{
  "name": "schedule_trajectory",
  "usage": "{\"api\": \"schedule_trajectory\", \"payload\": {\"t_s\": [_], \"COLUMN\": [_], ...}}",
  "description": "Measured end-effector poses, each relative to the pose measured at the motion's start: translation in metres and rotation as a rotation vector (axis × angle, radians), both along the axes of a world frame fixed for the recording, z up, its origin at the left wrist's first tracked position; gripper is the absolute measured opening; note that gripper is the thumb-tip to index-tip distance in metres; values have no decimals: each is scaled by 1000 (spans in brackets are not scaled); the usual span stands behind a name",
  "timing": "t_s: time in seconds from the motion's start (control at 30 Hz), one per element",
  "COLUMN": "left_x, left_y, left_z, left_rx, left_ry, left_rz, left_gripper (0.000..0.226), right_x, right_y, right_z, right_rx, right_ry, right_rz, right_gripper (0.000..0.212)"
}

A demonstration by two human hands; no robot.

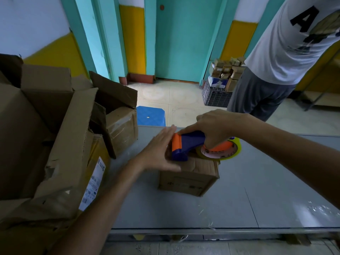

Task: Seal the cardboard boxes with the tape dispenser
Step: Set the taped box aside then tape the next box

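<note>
A small brown cardboard box [187, 179] sits on the grey table [257, 190] in the middle of the head view. On its top lies a blue and orange tape dispenser [185, 144] with a yellowish roll of tape [224, 150] at its right end. My right hand [215, 127] grips the dispenser's handle from above. My left hand [158, 151] lies flat with straight fingers on the box's left top edge, beside the dispenser's orange head.
A pile of large open cardboard boxes [46, 144] fills the table's left side, with a taped box [122, 126] behind them. A person in a white shirt [287, 43] stands at the far right. A blue stool [150, 115] and a crate of small boxes [219, 91] are on the floor.
</note>
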State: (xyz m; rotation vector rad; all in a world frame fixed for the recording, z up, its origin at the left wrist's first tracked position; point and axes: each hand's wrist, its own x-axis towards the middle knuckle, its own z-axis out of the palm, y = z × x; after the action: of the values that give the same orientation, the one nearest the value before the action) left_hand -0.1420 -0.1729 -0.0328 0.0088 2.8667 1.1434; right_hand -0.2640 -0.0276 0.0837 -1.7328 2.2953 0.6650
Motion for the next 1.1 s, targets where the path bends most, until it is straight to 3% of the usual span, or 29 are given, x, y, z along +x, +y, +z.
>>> {"api": "schedule_trajectory", "payload": {"t_s": [0.07, 0.2, 0.43, 0.57, 0.7, 0.9, 1.1], "left_x": [-8, -9, 21, 46, 54, 53, 58], "left_y": [1, 2, -14, -18, -23, -21, -24], "left_z": [-4, -5, 6, -4, -10, -6, -4], "left_rx": [-187, -94, -321, -197, -28, -25, -153], "left_ry": [-11, 11, 78, -67, -116, -104, -96], "left_rz": [-46, -19, 99, 194, 266, 239, 221], "left_gripper": [132, 130, 131, 138, 127, 121, 115], "right_x": [0, -1, 9, 22, 27, 23, 10], "right_y": [1, 4, 1, -18, -29, -34, -16], "right_z": [1, 9, 10, 2, 0, 8, 17], "right_rx": [16, 16, -86, -150, -168, -110, -84], "right_ry": [-19, -57, -68, -17, -59, -84, -97], "right_rz": [-11, -30, 67, 192, 230, 254, 242], "right_gripper": [73, 72, 75, 74, 78, 75, 76]}}
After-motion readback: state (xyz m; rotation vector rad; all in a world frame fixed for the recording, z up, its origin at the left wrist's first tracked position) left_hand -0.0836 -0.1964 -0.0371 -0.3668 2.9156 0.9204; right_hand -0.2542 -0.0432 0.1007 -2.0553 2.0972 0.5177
